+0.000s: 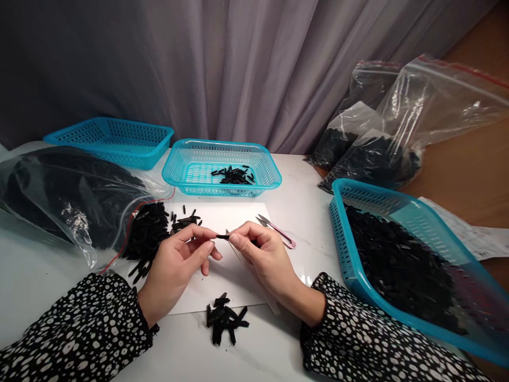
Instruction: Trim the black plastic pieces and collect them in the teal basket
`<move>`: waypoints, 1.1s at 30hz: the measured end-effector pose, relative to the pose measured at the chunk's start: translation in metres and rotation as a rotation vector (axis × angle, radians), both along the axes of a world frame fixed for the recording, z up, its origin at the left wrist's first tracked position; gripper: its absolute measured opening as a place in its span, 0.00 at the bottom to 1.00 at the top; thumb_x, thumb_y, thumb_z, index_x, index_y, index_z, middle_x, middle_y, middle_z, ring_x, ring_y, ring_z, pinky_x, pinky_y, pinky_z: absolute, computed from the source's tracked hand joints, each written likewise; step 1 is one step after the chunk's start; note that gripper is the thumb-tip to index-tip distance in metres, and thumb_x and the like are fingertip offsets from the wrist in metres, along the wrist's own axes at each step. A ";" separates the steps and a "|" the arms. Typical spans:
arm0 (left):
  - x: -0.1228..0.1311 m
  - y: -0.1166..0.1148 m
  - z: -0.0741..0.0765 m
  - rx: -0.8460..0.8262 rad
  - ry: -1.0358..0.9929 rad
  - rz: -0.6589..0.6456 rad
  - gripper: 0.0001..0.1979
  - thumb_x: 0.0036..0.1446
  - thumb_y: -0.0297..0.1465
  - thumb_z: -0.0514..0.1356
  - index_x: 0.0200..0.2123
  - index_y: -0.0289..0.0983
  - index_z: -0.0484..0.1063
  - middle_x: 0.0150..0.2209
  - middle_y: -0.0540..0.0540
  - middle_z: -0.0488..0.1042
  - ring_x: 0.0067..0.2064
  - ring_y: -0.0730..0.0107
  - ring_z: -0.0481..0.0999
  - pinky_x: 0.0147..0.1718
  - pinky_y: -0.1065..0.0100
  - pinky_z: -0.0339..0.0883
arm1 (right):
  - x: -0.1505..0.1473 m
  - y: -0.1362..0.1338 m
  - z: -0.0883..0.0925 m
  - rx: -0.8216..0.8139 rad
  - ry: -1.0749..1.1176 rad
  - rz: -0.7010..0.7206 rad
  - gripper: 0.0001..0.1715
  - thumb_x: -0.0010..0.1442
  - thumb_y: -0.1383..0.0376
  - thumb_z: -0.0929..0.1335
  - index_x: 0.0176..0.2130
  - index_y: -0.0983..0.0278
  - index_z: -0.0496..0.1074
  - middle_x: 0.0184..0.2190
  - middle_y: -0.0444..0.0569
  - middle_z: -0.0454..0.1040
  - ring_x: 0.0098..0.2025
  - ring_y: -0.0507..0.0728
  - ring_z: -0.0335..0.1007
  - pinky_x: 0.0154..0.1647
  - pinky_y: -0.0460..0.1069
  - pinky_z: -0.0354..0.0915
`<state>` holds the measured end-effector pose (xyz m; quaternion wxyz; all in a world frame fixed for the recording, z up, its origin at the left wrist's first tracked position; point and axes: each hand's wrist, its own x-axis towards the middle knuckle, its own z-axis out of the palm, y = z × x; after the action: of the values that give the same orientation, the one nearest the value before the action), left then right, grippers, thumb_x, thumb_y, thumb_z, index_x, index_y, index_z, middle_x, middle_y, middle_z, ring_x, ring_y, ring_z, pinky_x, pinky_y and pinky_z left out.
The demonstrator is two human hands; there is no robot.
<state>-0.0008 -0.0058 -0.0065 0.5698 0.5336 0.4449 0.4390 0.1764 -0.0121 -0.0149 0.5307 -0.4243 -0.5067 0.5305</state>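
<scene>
my right fingers [244,243] pinch a black piece [222,237] above the white sheet [186,298]; my left fingers [202,232] meet its other end, likely steadying it, though i can't tell if they grip. the black pile [149,229] lies handy at nine o'clock, snips [281,232] at three.

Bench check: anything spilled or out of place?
Possibly spilled: a small black heap straddles the near edge of the white board, and more black pieces lie loose by the red-lined edge of the left bag. Could be deliberate; no damage visible.
</scene>
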 end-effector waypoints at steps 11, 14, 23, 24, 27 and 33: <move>0.005 0.001 0.008 0.116 0.005 0.033 0.04 0.51 0.27 0.67 0.33 0.36 0.81 0.24 0.51 0.77 0.20 0.78 0.72 0.21 0.76 0.69 | -0.004 -0.003 -0.004 -0.122 0.086 0.089 0.19 0.58 0.52 0.73 0.28 0.64 0.71 0.17 0.35 0.53 0.21 0.49 0.43 0.23 0.47 0.45; 0.006 0.001 0.010 0.138 0.017 0.044 0.01 0.52 0.26 0.66 0.30 0.36 0.80 0.24 0.52 0.76 0.21 0.78 0.73 0.22 0.76 0.70 | -0.004 -0.004 -0.002 -0.065 0.018 0.064 0.15 0.58 0.55 0.72 0.29 0.63 0.72 0.18 0.35 0.55 0.22 0.49 0.48 0.24 0.47 0.49; 0.001 -0.001 0.006 0.262 0.131 0.032 0.06 0.55 0.25 0.63 0.27 0.38 0.78 0.25 0.53 0.74 0.22 0.78 0.74 0.24 0.77 0.69 | -0.003 -0.010 0.001 0.354 -0.371 -0.027 0.02 0.60 0.69 0.69 0.34 0.64 0.72 0.18 0.34 0.56 0.20 0.48 0.50 0.21 0.45 0.49; 0.000 -0.001 0.004 0.276 0.137 0.030 0.06 0.56 0.25 0.63 0.27 0.38 0.78 0.26 0.53 0.73 0.23 0.78 0.74 0.24 0.77 0.69 | -0.003 -0.010 0.001 0.377 -0.384 -0.028 0.02 0.60 0.70 0.69 0.34 0.64 0.71 0.19 0.34 0.56 0.20 0.48 0.50 0.21 0.45 0.49; -0.001 0.000 0.002 0.291 0.136 0.030 0.06 0.56 0.25 0.63 0.28 0.39 0.78 0.26 0.53 0.73 0.23 0.78 0.73 0.24 0.76 0.68 | -0.003 -0.011 0.000 0.391 -0.394 -0.040 0.03 0.60 0.69 0.70 0.36 0.64 0.70 0.19 0.34 0.55 0.20 0.48 0.51 0.20 0.45 0.50; 0.001 0.004 0.002 0.253 0.059 0.036 0.06 0.55 0.25 0.63 0.27 0.39 0.77 0.24 0.53 0.73 0.24 0.77 0.72 0.25 0.76 0.68 | -0.002 -0.008 0.000 0.331 -0.398 -0.027 0.04 0.61 0.67 0.70 0.39 0.64 0.73 0.18 0.34 0.54 0.19 0.48 0.51 0.21 0.45 0.50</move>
<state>-0.0003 -0.0019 -0.0050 0.4768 0.6058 0.4121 0.4856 0.1746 -0.0200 -0.0148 0.4899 -0.4345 -0.6754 0.3392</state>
